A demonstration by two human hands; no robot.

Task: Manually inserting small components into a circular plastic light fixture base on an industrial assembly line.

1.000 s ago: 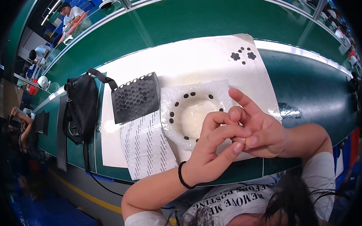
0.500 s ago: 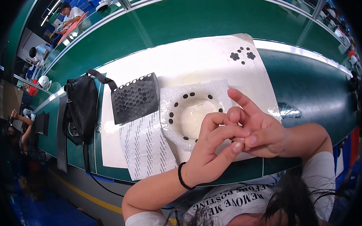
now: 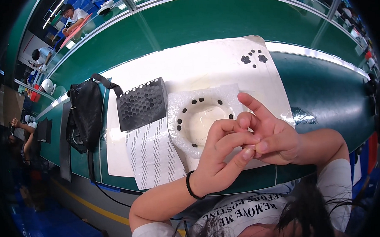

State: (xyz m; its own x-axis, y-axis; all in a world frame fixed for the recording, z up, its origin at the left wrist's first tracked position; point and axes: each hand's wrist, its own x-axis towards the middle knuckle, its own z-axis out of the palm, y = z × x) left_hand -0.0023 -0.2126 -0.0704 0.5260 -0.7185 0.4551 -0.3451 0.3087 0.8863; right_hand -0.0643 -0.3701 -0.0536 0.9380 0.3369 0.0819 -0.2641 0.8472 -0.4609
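Note:
My left hand (image 3: 222, 155), a black band round its wrist, meets my right hand (image 3: 276, 136) above the front of the white board. Thumbs and fingertips of both are pressed together in a pinch; whatever lies between them is hidden or too small to make out. The right index finger points up and away. Just behind the hands, partly covered by them, a round cream ring-shaped part (image 3: 186, 137) with several black oval pads (image 3: 201, 99) spaced round it rests on white foam wrap (image 3: 233, 93). Left of it lies a sheet of black round stick-on pads (image 3: 142, 104) with printed white backing paper (image 3: 155, 156).
A black bag (image 3: 86, 116) with a strap stands left of the white board (image 3: 187, 63). Loose black pads (image 3: 245, 59) lie at the board's far right corner. The green table (image 3: 324, 87) extends around it. Other people (image 3: 73, 17) sit at the far left.
The pinched fingertips have shifted only very slightly against each other. The ring, the pad sheet and the bag stay in place.

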